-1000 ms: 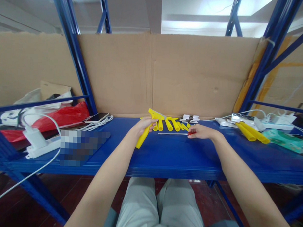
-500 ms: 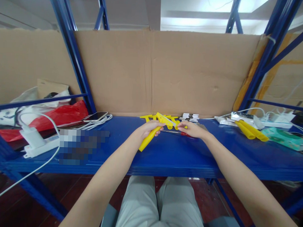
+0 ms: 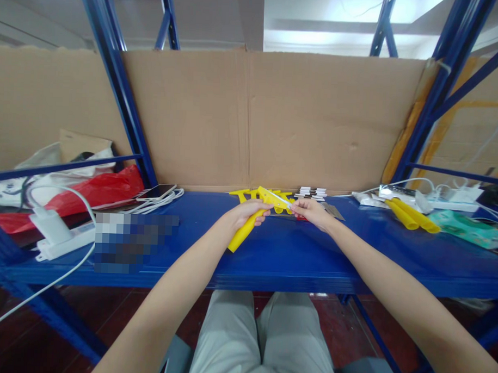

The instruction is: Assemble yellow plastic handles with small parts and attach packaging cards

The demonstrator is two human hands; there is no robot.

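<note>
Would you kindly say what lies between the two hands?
The head view shows the upper part of a yellow tool and a pale strip between left hand and right hand.

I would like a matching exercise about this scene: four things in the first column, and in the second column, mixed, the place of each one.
1. yellow tool
2. red bag
3. green packet
4. cardboard

A. far right on the blue table
B. upright along the back
C. held in the left hand
D. on the left side

Right pairs: 1-C, 2-D, 3-A, 4-B
</note>
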